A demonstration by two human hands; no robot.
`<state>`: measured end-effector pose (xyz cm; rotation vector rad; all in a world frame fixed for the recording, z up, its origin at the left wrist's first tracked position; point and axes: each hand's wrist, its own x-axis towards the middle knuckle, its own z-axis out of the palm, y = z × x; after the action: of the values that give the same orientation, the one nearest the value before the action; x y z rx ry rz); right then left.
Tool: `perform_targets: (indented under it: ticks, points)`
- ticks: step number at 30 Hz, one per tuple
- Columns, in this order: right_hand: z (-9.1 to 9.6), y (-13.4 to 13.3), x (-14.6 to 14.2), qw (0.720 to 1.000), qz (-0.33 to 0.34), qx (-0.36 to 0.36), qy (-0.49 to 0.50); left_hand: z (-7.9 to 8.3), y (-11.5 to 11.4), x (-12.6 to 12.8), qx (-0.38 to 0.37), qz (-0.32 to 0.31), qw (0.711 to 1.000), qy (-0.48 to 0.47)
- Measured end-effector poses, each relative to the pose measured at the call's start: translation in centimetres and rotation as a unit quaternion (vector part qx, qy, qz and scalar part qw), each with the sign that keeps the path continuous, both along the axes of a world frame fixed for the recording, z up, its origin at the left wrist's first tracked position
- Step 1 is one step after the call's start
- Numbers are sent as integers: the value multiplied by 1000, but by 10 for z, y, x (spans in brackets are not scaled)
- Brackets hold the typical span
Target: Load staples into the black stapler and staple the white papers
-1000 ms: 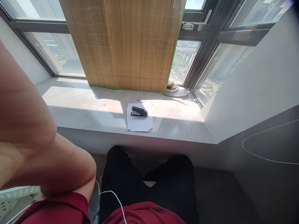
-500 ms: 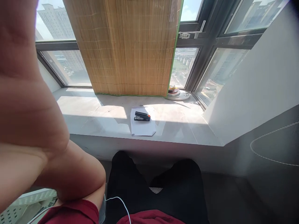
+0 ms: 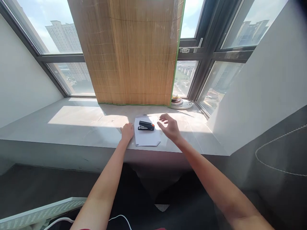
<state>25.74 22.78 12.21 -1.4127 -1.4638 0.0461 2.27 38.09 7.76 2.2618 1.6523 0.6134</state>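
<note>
A black stapler [image 3: 146, 126] with a small orange-red part at its right end lies on white paper [image 3: 147, 140] on the window sill. To the left of the paper, my left hand [image 3: 127, 131] rests on the sill with its fingers curled in and nothing visible in it. My right hand [image 3: 169, 127] is just right of the stapler, thumb and curved fingers apart, holding nothing. A gap separates it from the stapler's orange-red end.
A bamboo blind [image 3: 139, 64] with green edging hangs behind the sill [image 3: 74, 127]. Stacked round items [image 3: 177, 102] stand at the back right. A white cable [image 3: 121, 216] crosses my lap, and a white perforated panel [image 3: 48, 210] is at lower left.
The raised arm that filled the left side has come down. Both my hands now appear at the sill, one on each side of the stapler, which stays on the paper.
</note>
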Motion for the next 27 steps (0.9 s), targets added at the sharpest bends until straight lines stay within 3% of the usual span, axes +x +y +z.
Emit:
perform_targets:
  ticks: [4, 7, 10, 13, 20, 22, 24, 27]
  points:
    - [-37, 49, -13, 992, 2, -121, -41, -26, 5, -1, 44, -22, 997, 64]
    - [-57, 80, -18, 981, 37, -189, -39, -31, 11, -2, 53, -24, 996, 68]
    - [-68, 88, -13, 975, 58, -207, -60, -33, 14, -1, 58, -18, 996, 73]
    - [-78, 76, 6, 979, 57, -183, -67, -34, 13, -2, 64, -17, 995, 74]
    - [-93, 20, 74, 989, 43, -136, -35, -29, 10, 3, 66, -19, 997, 23]
    - [-95, 8, 82, 991, 36, -124, -23, -28, 3, 16, 57, -82, 995, -25]
    - [-95, 1, 85, 993, 33, -110, -21, -29, -9, 35, 39, -186, 980, -58]
    - [-94, -3, 86, 995, 9, -99, -25, -32, -33, 64, 22, -300, 954, -21]
